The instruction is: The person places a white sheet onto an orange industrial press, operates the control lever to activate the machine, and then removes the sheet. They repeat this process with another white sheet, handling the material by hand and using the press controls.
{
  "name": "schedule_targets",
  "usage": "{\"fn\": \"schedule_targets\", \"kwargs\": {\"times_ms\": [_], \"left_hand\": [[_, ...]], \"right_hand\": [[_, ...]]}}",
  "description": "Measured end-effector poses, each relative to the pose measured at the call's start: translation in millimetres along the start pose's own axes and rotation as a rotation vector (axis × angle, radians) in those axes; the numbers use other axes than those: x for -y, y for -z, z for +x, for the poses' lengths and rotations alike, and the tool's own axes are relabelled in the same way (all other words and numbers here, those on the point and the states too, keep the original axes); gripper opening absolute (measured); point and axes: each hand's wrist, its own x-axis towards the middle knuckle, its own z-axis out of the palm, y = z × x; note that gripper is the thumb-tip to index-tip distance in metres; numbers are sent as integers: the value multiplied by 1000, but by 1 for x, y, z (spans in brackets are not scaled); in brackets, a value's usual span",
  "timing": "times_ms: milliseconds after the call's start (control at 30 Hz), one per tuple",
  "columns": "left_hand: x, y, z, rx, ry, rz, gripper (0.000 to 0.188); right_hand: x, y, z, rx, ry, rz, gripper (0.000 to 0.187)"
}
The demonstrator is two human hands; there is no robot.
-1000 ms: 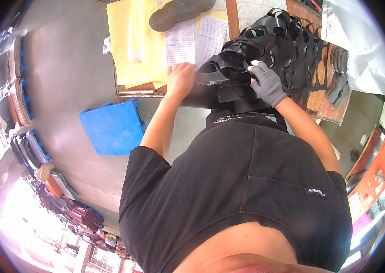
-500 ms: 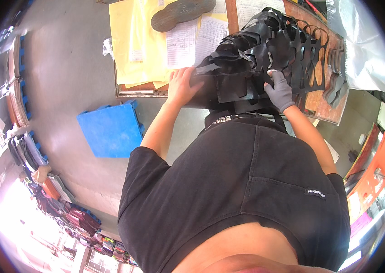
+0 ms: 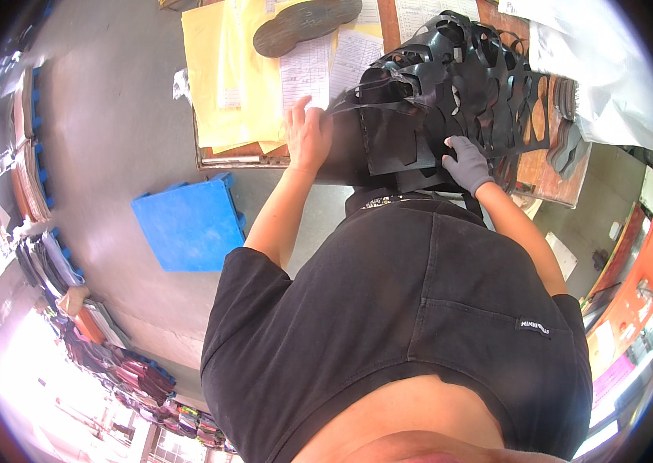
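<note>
A black sheet with many cut-out holes [image 3: 488,92] lies bunched over the table, its solid near part [image 3: 393,143] hanging toward my body. At its left edge is my bare left hand [image 3: 308,139], fingers curled and thumb hidden; it appears to grip that edge. My right hand [image 3: 467,166], in a grey glove with bare thumb and index tips, rests on the near right part of the sheet. Its thumb and index finger are apart, with nothing visible between them. Left of the sheet lie yellow paper envelopes [image 3: 245,85] and a written form [image 3: 305,73].
A dark sole-shaped piece [image 3: 307,27] lies on the papers. Stacked grey sole-shaped pieces [image 3: 569,147] stand at the table's right end, by translucent plastic sheeting [image 3: 612,92]. A blue plastic pallet [image 3: 189,224] is on the floor at left. Stacked materials [image 3: 29,170] line the far left.
My right hand has slid down toward my body. My left hand has turned, its fingers drawn in and its thumb out of sight. The bunched black sheet has shifted and spread a little.
</note>
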Motion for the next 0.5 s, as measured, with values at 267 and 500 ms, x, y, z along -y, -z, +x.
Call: {"fn": "schedule_targets", "kwargs": {"times_ms": [267, 500], "left_hand": [[26, -19, 23, 292, 617, -287, 35], [31, -33, 45, 140, 400, -312, 51]], "right_hand": [[-3, 1, -1, -45, -22, 3, 34], [-37, 12, -20, -294, -133, 21, 33]]}}
